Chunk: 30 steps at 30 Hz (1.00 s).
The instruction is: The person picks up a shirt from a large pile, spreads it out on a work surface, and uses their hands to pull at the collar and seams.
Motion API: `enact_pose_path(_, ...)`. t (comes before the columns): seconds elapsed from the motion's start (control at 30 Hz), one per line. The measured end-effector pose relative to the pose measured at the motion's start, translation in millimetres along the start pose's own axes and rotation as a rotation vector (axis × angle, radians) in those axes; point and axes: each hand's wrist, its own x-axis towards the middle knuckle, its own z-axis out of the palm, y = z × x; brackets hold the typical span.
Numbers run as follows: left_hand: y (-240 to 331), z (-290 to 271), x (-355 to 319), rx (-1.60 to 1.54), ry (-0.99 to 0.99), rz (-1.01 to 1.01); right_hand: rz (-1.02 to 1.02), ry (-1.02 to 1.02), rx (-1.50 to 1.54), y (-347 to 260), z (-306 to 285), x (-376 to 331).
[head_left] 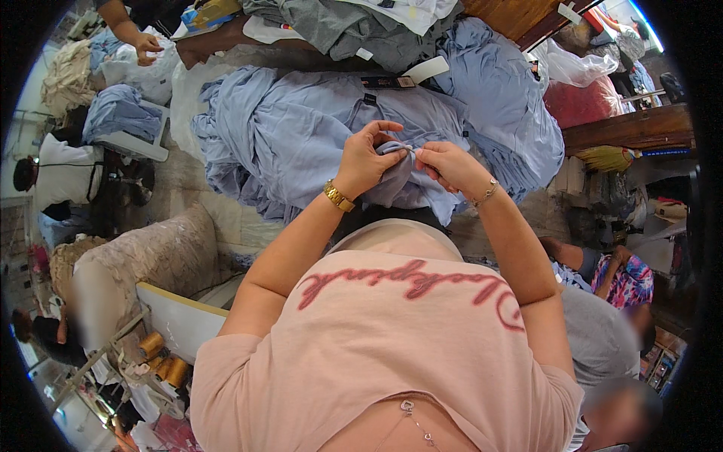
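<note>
A gathered fold of a light blue garment (397, 181) is held up between my two hands. My left hand (365, 160), with a gold watch at the wrist, pinches the fold between thumb and fingers. Close beside it, my right hand (454, 167) has its thumb and fingertips closed at the fold's edge; whether a thread or other small thing is also in that pinch is too small to tell. Beneath and beyond the hands lies a large heap of light blue garments (263, 124). A dark hang tag (386, 82) and a white paper tag (428, 70) rest on its far side.
Grey garments (339, 34) lie past the heap. At the right is a wooden ledge (629, 126) with a broom head (606, 158) below it. A large fabric-covered bundle (151, 245) stands at the left. Another person's hand (147, 47) shows at the far left; people sit behind at right.
</note>
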Motion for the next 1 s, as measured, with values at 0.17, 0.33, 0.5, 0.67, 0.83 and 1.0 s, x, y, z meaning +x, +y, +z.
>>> enact_pose_path(0.17,0.3,0.2,-0.8,-0.081,-0.026,-0.024,-0.087,0.054,-0.099,5.0,1.2,1.4)
enact_pose_path(0.33,0.2,-0.7,-3.5,-0.21,0.004,-0.111,-0.196,0.061,-0.129,-1.5,-0.1,-11.8)
enact_pose_path(0.5,-4.3,-0.7,-2.1,-0.347,-0.017,-0.112,-0.469,0.379,-0.332,3.1,6.1,-8.6)
enact_pose_path(0.67,-8.8,-3.0,3.3,-0.293,-0.04,-0.117,-0.723,0.547,-0.346,17.2,23.2,18.0)
enact_pose_path(0.83,-23.7,-13.8,11.1,-0.206,-0.062,-0.086,-0.469,0.756,-0.023,42.1,8.6,51.4)
enact_pose_path(1.0,-35.0,-41.7,19.9,1.106,0.373,0.467,-0.389,0.448,0.239,28.7,2.2,44.3)
